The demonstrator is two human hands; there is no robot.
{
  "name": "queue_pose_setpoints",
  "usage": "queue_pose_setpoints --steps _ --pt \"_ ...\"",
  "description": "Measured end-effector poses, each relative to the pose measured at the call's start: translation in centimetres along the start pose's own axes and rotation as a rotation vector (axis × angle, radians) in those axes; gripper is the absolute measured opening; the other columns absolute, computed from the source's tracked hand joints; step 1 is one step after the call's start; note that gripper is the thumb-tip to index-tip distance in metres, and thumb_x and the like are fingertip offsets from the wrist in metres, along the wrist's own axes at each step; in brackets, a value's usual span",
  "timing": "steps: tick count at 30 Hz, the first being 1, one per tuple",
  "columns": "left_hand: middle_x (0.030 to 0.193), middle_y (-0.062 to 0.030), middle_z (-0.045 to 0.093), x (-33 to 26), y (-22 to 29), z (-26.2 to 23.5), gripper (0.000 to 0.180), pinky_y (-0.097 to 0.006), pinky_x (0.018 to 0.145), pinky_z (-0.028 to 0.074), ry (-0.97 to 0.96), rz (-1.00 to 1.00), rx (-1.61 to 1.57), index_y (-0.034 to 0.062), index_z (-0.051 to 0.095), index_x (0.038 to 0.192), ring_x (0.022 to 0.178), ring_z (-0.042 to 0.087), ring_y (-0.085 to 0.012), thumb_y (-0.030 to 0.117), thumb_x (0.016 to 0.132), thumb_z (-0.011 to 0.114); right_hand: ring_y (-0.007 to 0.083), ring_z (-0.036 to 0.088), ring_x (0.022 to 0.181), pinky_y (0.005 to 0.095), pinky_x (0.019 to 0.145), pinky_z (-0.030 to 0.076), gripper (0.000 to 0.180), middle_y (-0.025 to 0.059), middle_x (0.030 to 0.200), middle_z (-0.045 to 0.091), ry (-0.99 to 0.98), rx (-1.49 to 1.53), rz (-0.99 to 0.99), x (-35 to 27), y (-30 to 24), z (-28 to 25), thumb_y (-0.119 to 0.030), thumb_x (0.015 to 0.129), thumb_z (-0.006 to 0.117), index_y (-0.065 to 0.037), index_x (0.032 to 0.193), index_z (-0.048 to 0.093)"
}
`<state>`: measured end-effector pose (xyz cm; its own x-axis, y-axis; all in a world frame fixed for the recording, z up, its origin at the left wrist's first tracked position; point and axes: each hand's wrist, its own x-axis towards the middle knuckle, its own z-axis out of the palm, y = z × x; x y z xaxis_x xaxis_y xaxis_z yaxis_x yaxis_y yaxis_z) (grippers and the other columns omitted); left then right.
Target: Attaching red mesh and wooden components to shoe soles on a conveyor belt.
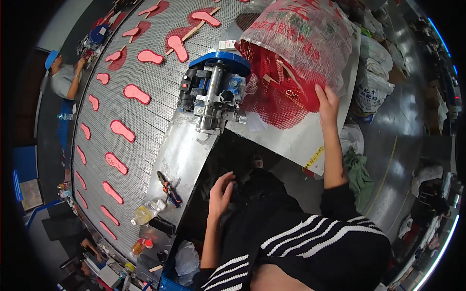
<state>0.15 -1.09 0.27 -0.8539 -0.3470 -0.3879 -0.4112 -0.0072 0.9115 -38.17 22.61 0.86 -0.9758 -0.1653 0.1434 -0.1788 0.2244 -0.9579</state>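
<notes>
While right hand (328, 103) touches red mesh basket (276, 82), clear red-printed bag (301, 34) over it

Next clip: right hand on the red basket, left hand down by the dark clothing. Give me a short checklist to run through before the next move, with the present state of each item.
1. Right hand on the red basket: ok, fingers lie on its rim below the plastic bag.
2. Firm grip on the basket: cannot tell, only the back of the hand shows.
3. Left hand free: cannot tell, it rests on dark clothing and may hold a fold.
4. Basket supported: ok, it rests tilted on the metal table.
5. Basket clear of the blue machine: not ok, its mesh lies right beside it.
6. Pliers out of the way: ok, far left of both hands.
</notes>
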Motion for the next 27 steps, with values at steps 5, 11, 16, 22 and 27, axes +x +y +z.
queue_pose_setpoints --steps 5,11,16,22,27 --pt "0.115 -0.0132 0.065 5.3 5.5 2.1 0.054 -0.032 0.089 0.049 -0.214 0.086 -0.54 -0.0042 0.052 0.133 0.103 0.064 -0.0192 0.041 0.106 0.042 0.019 0.061 0.11 0.0335 0.1 0.046 0.026 0.0128 0.122 0.064 -0.167 0.65 0.197 -11.9 -8.8 3.4 -0.003 0.099 0.051 0.006 0.121 0.059" --pt "0.112 -0.0134 0.069 6.6 5.6 -2.4 0.059 -0.032 0.088 0.055 -0.305 -0.411 -1.082 -0.0024 0.058 0.128 0.097 0.068 -0.0206 0.049 0.104 0.041 0.0212 0.058 0.119 0.0504 0.116 0.03 0.031 -0.001 0.109 0.068 -1.084 0.094 -0.512 -18.4 -14.0 9.5 0.0 0.074 0.069 -0.012 0.103 0.07" --pt "0.1 -0.0024 0.069 7.6 2.2 -5.5 0.025 -0.023 0.075 0.051 -0.352 -0.276 -0.738 0.0024 0.061 0.121 0.084 0.064 -0.0073 0.016 0.102 0.054 0.0315 0.03 0.145 0.0505 0.121 0.016 0.061 0.0132 0.146 0.045 -1.096 -0.099 -0.419 -18.6 -13.1 11.3 -0.028 0.077 0.081 -0.011 0.131 0.06" --pt "0.09 0.0021 0.066 9.4 1.0 -5.5 0.022 -0.02 0.067 0.046 -0.239 -0.153 -0.607 0.0023 0.062 0.116 0.075 0.058 -0.004 0.016 0.102 0.051 0.029 0.052 0.129 0.0392 0.113 0.035 0.062 0.0212 0.138 0.053 -0.658 0.874 0.778 -20.3 -4.1 13.3 -0.023 0.088 0.074 0.006 0.137 0.049" --pt "0.078 0.0029 0.064 12.0 -0.5 -5.4 0.025 -0.021 0.062 0.042 -0.129 -0.161 -0.442 0.0014 0.067 0.103 0.067 0.054 -0.0033 0.022 0.103 0.053 0.0198 0.07 0.092 0.0309 0.087 0.055 0.026 0.0153 0.107 0.071 -0.638 0.41 0.724 -21.9 -1.7 13.0 -0.001 0.097 0.055 0.009 0.122 0.059"
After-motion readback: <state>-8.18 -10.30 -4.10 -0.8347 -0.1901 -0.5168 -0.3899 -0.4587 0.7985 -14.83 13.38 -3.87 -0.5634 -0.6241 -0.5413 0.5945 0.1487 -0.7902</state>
